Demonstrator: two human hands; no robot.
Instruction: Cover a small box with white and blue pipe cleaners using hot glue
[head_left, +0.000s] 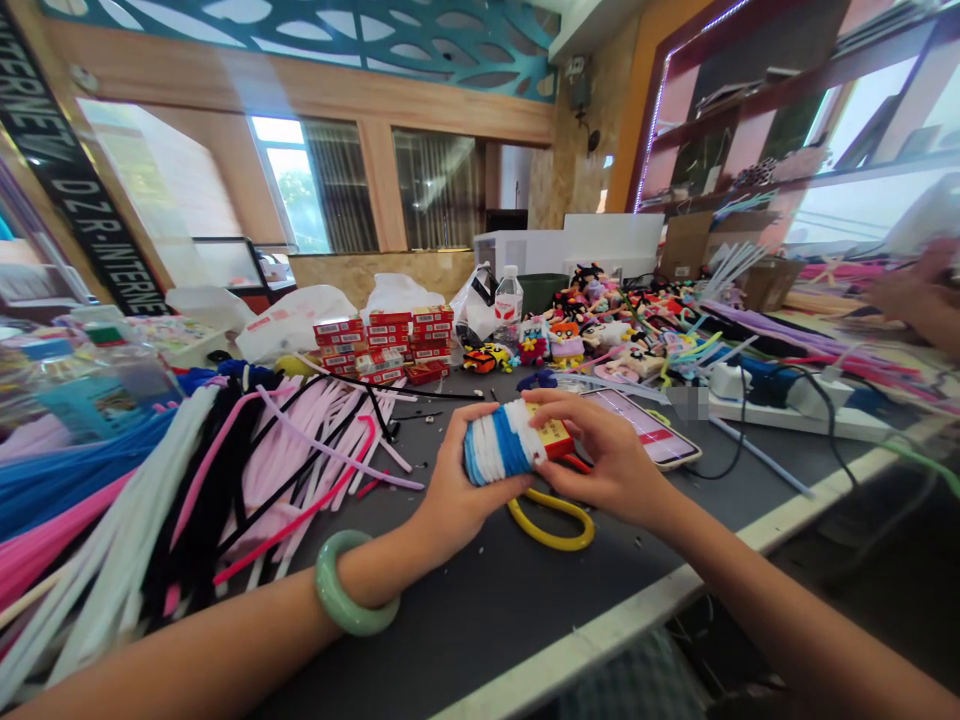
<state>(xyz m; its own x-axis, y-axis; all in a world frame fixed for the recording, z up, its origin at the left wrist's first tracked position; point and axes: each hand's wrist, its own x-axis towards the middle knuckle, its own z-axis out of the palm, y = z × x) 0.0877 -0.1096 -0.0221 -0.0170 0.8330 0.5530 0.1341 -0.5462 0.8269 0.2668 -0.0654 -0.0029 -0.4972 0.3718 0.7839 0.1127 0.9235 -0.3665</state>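
Between my two hands, above the dark tabletop, is a small red-and-yellow box (555, 438) wrapped in white and blue pipe cleaners (501, 442). My left hand (448, 485) grips the wrapped end, fingers behind and thumb below. On the bare red-and-yellow end, my right hand (600, 450) closes with fingers on top and thumb underneath. Part of the box is hidden by the fingers. Just beneath lie scissors with a yellow handle (564, 540); their blades are mostly covered. A lit phone (652, 432) rests behind my right hand.
Bundles of coloured pipe cleaners (127, 520) spread over the left side. Red boxes (386, 345) are stacked behind, beside small colourful figures (570, 340) and a plastic bottle (508, 298). A white power strip (795, 405) with cables lies right. Another person's hand (919, 295) shows far right.
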